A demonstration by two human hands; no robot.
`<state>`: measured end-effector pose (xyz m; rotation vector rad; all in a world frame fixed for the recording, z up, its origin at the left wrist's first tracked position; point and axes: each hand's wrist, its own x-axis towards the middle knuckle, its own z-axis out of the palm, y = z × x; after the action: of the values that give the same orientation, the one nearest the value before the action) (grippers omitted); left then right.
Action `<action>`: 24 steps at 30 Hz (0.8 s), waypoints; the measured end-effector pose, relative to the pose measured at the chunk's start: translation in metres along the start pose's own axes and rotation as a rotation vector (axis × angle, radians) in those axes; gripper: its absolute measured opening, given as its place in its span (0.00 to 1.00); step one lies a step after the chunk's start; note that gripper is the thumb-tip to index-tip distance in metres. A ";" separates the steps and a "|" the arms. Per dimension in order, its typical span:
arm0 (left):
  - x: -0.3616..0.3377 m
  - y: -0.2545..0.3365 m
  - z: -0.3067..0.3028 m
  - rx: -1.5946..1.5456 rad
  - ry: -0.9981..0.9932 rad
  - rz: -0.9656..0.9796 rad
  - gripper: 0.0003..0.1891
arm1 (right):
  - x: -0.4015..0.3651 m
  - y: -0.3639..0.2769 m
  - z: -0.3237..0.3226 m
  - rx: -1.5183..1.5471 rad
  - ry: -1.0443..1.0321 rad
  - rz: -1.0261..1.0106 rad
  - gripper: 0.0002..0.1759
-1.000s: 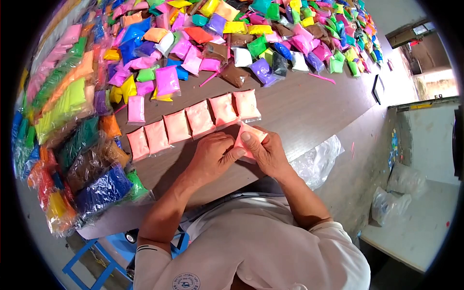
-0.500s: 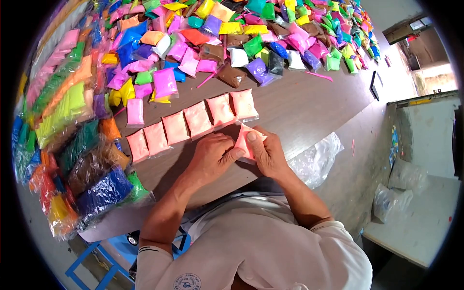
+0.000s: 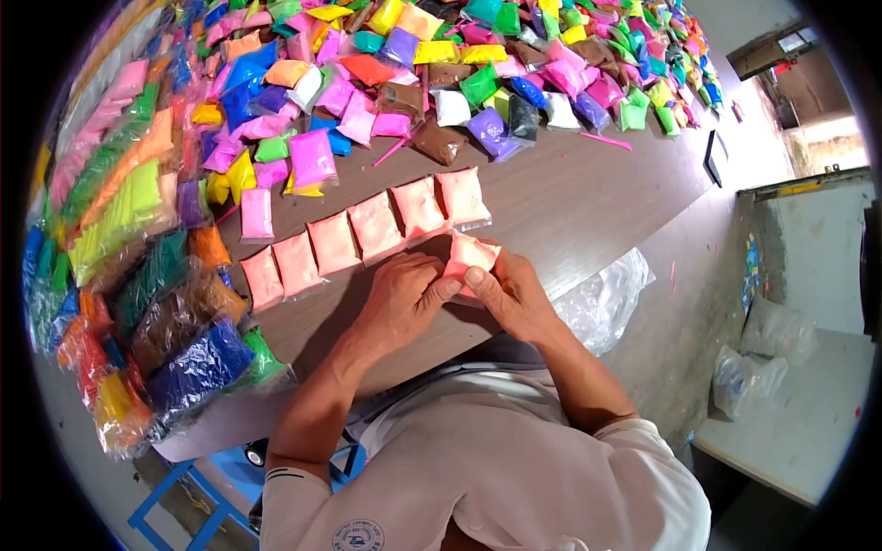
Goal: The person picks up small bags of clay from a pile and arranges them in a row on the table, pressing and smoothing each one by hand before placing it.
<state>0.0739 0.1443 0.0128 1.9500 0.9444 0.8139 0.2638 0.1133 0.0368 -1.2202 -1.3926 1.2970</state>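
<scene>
Between my two hands is a small clear packet of salmon-pink material (image 3: 472,255), held just above the table's near edge. My left hand (image 3: 404,296) is closed at the packet's left side, its thumb pressed against the lower corner. With fingers behind and thumb on the front, my right hand (image 3: 516,296) grips the right side. Beyond my hands, several matching salmon-pink packets (image 3: 376,226) lie side by side in a slanting row on the brown table (image 3: 588,207). The fingers behind the packet are partly hidden.
A large heap of coloured packets (image 3: 478,87) covers the far side. Bagged packets (image 3: 197,363) are stacked at the left. One pink packet (image 3: 257,213) lies apart, near the row. A crumpled clear plastic bag (image 3: 606,303) rests right of my right arm.
My right thumb has slid down the packet, from its middle to its lower part, and more of the packet's face shows. The row has stayed put.
</scene>
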 end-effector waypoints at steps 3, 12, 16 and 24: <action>0.002 0.005 -0.007 0.088 -0.093 0.005 0.23 | -0.001 0.011 -0.003 -0.021 -0.028 0.060 0.19; 0.003 0.007 -0.007 0.041 -0.043 -0.012 0.22 | -0.004 -0.007 0.001 0.259 -0.018 0.134 0.15; 0.003 0.006 -0.005 0.090 -0.048 0.016 0.21 | -0.009 0.002 0.000 0.289 -0.023 0.170 0.16; 0.003 0.004 -0.002 0.104 -0.053 0.068 0.16 | 0.014 -0.010 -0.054 0.111 0.106 0.152 0.17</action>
<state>0.0748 0.1461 0.0176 2.0932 0.9089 0.7611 0.3140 0.1358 0.0520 -1.3195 -1.1560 1.3733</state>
